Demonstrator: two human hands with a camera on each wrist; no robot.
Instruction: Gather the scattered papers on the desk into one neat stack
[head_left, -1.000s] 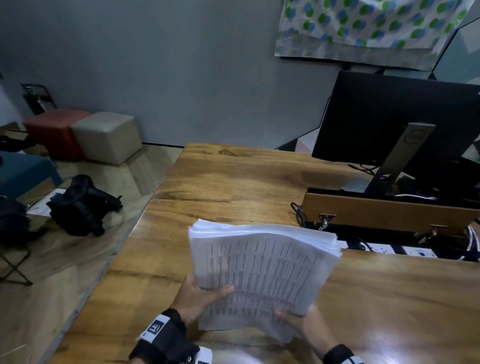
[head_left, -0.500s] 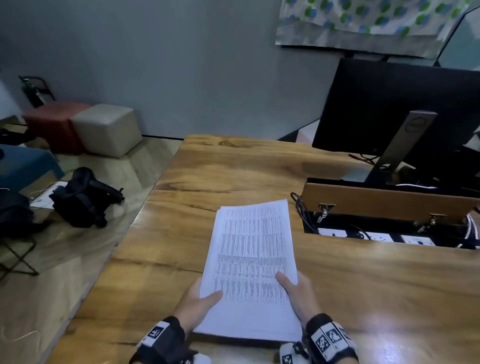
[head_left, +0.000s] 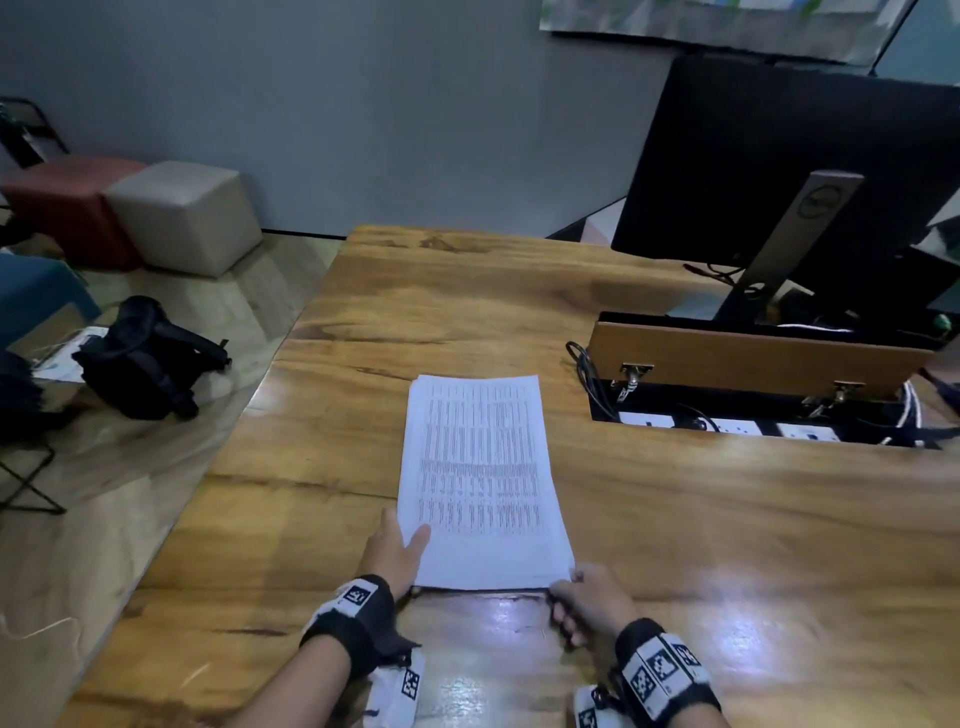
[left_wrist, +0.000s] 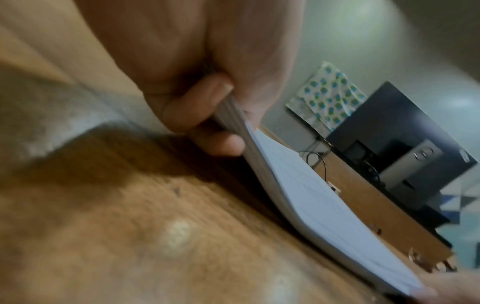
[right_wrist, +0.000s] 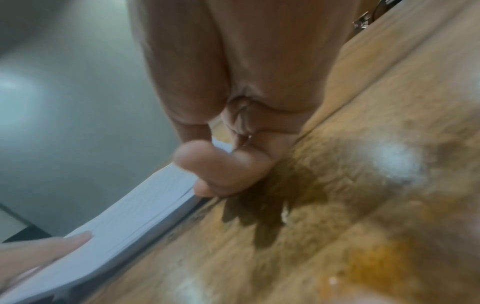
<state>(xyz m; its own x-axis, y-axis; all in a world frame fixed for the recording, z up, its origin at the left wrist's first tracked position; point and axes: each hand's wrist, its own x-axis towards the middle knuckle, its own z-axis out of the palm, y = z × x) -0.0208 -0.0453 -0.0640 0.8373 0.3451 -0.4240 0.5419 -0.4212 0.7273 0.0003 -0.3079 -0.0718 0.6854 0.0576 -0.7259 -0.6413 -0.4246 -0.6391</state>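
Note:
One stack of printed white papers (head_left: 478, 478) lies lengthwise on the wooden desk (head_left: 727, 545), its edges roughly squared. My left hand (head_left: 397, 545) holds the near left edge, thumb on top. In the left wrist view its fingers (left_wrist: 221, 115) curl under the stack (left_wrist: 324, 205), and the near end is lifted a little off the wood. At the near right corner my right hand (head_left: 582, 597) pinches the stack, with fingertips (right_wrist: 226, 164) curled against the paper (right_wrist: 124, 226).
A black monitor (head_left: 779, 182) on a grey stand is at the back right. In front of it a raised wooden flap (head_left: 753, 358) covers a recess with cables and power sockets (head_left: 727, 426). Beyond the desk's left edge, a black bag (head_left: 145, 358) and cube stools (head_left: 182, 213) sit on the floor.
The stack was held up and tilted a second ago; now it lies flat and straighter on the desk. My right hand slid from the stack's side to its near right corner.

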